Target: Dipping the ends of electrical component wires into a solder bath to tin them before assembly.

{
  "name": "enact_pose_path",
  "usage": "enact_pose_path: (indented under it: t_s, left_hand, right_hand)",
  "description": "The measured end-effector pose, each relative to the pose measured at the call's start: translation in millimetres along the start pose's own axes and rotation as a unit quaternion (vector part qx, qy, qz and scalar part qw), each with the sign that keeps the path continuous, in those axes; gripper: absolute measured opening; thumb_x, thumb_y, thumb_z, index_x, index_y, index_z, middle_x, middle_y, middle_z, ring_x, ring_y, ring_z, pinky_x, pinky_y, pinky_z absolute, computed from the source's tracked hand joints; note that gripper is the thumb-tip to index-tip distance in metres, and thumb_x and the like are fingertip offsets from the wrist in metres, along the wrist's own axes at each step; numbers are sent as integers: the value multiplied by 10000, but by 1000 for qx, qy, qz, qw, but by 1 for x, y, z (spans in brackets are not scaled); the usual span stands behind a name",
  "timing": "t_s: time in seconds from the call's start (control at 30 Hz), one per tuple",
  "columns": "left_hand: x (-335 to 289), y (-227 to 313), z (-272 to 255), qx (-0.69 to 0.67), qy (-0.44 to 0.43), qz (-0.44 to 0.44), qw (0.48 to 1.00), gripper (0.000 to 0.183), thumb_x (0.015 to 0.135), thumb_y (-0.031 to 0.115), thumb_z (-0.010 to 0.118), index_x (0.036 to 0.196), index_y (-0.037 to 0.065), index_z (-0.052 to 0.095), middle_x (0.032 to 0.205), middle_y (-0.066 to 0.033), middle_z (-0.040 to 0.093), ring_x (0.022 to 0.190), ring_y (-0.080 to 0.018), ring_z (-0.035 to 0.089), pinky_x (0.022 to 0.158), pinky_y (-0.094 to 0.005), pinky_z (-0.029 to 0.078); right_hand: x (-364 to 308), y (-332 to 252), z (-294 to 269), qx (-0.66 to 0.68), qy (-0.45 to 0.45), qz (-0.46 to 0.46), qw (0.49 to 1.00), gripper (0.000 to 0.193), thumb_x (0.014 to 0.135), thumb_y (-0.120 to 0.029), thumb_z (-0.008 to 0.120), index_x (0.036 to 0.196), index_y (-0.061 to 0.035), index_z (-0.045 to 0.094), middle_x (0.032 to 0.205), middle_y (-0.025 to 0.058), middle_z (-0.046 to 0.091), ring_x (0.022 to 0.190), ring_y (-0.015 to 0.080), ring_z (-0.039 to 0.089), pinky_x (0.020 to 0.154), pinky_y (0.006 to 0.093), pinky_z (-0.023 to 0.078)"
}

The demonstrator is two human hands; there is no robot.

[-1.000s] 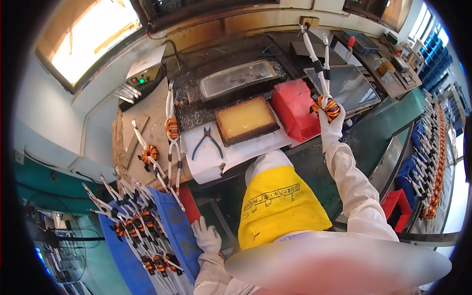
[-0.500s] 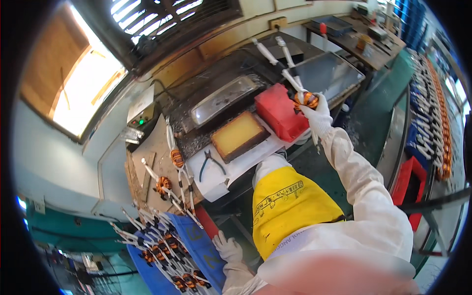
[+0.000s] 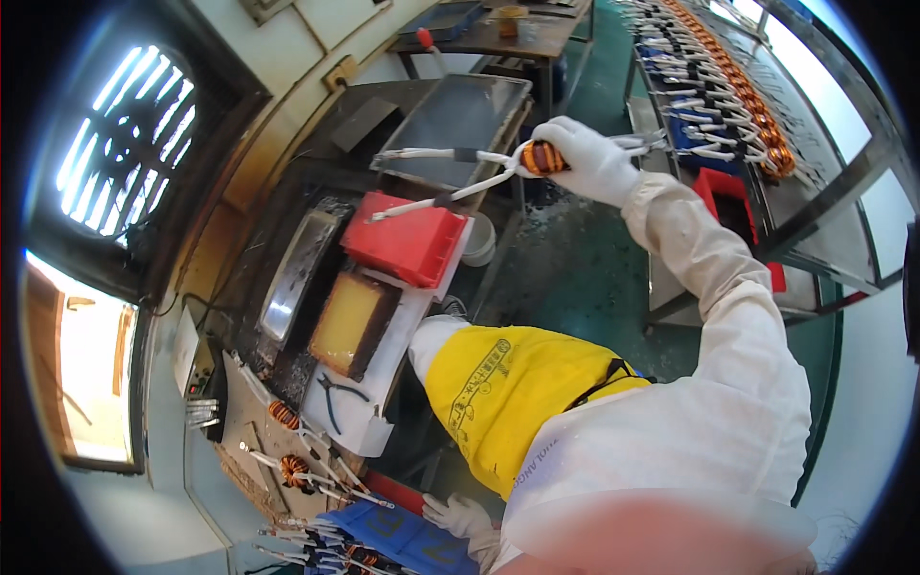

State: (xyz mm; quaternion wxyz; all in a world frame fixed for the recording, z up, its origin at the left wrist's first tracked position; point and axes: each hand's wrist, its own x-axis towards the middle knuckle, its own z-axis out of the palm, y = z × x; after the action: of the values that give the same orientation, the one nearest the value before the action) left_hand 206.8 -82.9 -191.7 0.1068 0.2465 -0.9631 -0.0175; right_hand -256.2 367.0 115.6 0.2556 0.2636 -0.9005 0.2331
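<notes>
My right hand [image 3: 586,159], in a white glove, is closed around an orange wound coil [image 3: 542,157] whose long white-sleeved leads [image 3: 450,182] stretch left over the red bin [image 3: 407,240] and the grey metal tray [image 3: 460,120]. My left hand [image 3: 460,515], also gloved, is low at the bottom of the view, resting by the blue tray [image 3: 402,537] that holds several similar coils. Its fingers look spread and I see nothing held in them. A yellow apron [image 3: 508,393] covers my front.
A yellow block in a dark pan [image 3: 350,321] and an oblong metal bath [image 3: 297,278] sit left of the red bin. Pliers [image 3: 335,398] lie on a white sheet. Two loose coils [image 3: 284,441] lie nearby. Racks with several coils [image 3: 728,86] run along the right.
My head has turned, so the bench now lies further left and tilted. My right hand has carried the coil rightward, away from over the red bin. My left hand stays by the blue tray.
</notes>
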Motion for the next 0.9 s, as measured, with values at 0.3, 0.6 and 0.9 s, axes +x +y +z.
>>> enact_pose_path:
  t_s: [0.3, 0.6, 0.9]
  left_hand:
    - [2, 4, -3, -3, -24, -8, 1000, 65, 877, 81, 653, 863, 72, 715, 1552, -205, 410, 1401, -510, 362, 1180, -599, 319]
    - [4, 8, -12, 6, -55, -18, 998, 69, 872, 108, 680, 899, 68, 730, 1565, -201, 399, 1407, -509, 354, 1181, -587, 309]
    - [7, 11, -16, 19, -62, -4, 998, 91, 879, 114, 673, 920, 73, 743, 1573, -224, 378, 1396, -515, 360, 1178, -573, 320]
  right_hand:
    - [-89, 70, -150, -205, -117, 90, 968, 462, 748, 10, 743, 1179, -68, 596, 1137, 143, 627, 1111, 372, 611, 959, 416, 506]
    - [-169, 156, -263, -390, -222, 241, 861, 457, 767, -52, 779, 1180, -113, 593, 1150, 141, 630, 1142, 366, 601, 967, 426, 496]
    - [-227, 239, -287, -454, -282, 565, 628, 323, 960, -282, 607, 1279, -253, 565, 1329, 123, 567, 1239, 349, 592, 1018, 471, 475]
